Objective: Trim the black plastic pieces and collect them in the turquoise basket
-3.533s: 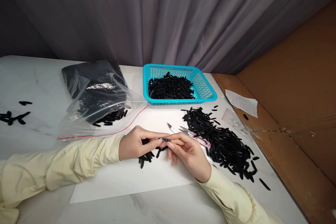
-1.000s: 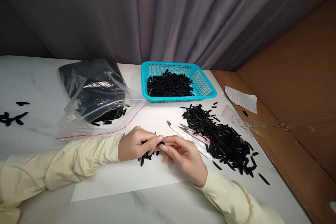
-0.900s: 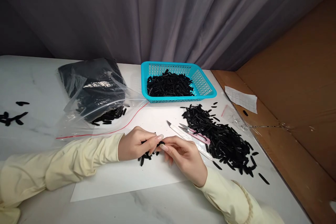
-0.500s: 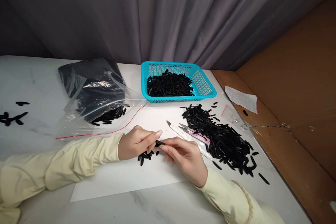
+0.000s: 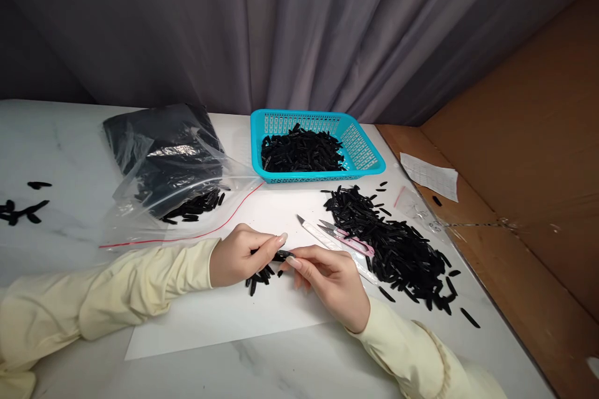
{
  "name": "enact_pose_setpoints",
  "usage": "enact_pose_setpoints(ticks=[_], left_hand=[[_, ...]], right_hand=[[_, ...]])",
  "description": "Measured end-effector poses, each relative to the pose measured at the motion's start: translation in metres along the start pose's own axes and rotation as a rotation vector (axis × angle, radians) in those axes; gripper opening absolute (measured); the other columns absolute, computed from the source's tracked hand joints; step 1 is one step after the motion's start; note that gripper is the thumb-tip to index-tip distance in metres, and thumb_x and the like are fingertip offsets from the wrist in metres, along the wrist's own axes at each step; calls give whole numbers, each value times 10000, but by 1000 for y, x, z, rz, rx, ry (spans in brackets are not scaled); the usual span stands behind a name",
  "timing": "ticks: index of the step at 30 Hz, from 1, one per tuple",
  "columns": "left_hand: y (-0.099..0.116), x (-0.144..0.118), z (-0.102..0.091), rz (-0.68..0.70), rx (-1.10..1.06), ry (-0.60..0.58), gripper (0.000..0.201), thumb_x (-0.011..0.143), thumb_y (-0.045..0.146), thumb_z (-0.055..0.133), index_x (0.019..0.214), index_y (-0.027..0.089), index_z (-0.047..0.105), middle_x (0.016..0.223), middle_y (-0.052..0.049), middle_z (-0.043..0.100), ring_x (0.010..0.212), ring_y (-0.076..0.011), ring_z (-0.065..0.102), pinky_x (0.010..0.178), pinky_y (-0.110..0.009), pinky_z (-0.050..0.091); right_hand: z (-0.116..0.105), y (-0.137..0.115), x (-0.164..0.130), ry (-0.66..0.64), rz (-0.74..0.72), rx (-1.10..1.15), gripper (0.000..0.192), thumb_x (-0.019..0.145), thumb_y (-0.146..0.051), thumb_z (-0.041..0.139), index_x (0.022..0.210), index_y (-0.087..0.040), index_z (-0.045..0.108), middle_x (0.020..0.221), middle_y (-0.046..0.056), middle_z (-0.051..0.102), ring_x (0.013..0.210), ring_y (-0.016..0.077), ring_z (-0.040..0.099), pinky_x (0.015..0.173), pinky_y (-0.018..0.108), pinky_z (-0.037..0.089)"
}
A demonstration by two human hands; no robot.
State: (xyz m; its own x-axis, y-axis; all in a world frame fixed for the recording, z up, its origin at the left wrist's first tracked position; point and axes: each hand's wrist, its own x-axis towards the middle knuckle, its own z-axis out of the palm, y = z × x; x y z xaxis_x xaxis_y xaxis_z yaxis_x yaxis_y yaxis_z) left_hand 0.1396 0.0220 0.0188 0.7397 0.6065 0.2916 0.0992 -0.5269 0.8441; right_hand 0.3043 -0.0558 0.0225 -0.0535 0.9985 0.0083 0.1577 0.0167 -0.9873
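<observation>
Two hands meet over a white paper sheet on the bench. Between them sits one small black plastic strip, slim, flat and matte, with rounded ends. The left hand and the right hand both have thumb and forefinger pinched together on it, one at each end, so it bridges the fingers just above the paper. Under the left hand lies a little cluster of loose strips, touching its fingertips. Just beyond the right hand rest pink thread snips and a white craft knife. Farther right spreads a large heap of strips; behind it stands a turquoise basket with more, and to the left a clear zip bag holds the rest.
</observation>
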Motion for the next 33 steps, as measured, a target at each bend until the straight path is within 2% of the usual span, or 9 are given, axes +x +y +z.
enact_pose_setpoints(ticks=[13,18,33], left_hand=[[6,-1,-3,-77,-43,-74,413,912,252,327,515,160,397,441,57,372,399,-50,328,422,-171,315],[7,-1,-3,-79,-41,-80,384,898,202,333,523,157,401,451,59,370,406,-46,329,425,-167,303],[7,0,-6,-108,-136,-116,427,916,264,327,512,157,413,414,68,331,367,-45,275,378,-174,269]], right_hand=[[-1,-5,1,-77,-37,-9,247,864,-301,500,792,-152,684,647,32,670,455,88,523,469,219,443],[-2,-5,1,-91,-39,-18,261,873,-311,482,806,-155,680,687,42,680,468,90,529,470,220,445],[0,-1,-1,-5,-77,-47,170,836,-254,540,854,-160,680,607,15,634,444,90,535,456,207,465]])
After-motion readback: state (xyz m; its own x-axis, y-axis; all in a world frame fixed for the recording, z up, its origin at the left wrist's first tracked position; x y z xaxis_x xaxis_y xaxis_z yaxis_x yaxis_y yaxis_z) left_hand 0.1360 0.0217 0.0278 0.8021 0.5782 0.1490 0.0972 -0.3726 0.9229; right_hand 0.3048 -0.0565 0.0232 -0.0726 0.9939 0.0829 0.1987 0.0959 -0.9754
